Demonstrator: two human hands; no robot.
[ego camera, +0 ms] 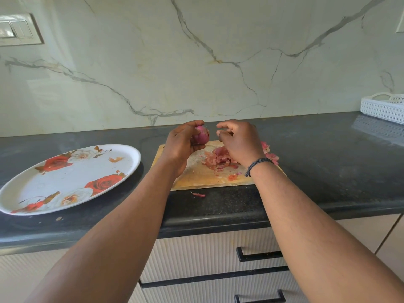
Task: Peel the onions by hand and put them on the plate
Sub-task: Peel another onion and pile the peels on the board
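The onion [201, 134] is held in the air above the far left corner of the cutting board [202, 174], clear of its surface. The left hand [182, 144] grips it, fingers and thumb curled around the bulb. The exposed surface is smooth and purple-pink; whether any dry skin remains on the hidden side cannot be told.

The right hand [237, 142] hovers just beside the onion, above the board's far edge, fingers loosely curled with thumb and forefinger close together. Whether it pinches a fragment of skin cannot be told.

A pile of peels [219, 159] lies on the board beneath the right hand. One loose scrap [198, 194] lies on the desk [328, 154] just in front of the board.

The plate [65, 178] sits on the desk to the left of the board, near it but not touching. It carries no onion.

Judgement: the peeling step is in hand and appears close to finished for this onion. The next move likely calls for a check for leftover skin, then a leftward carry by the left hand to the plate.
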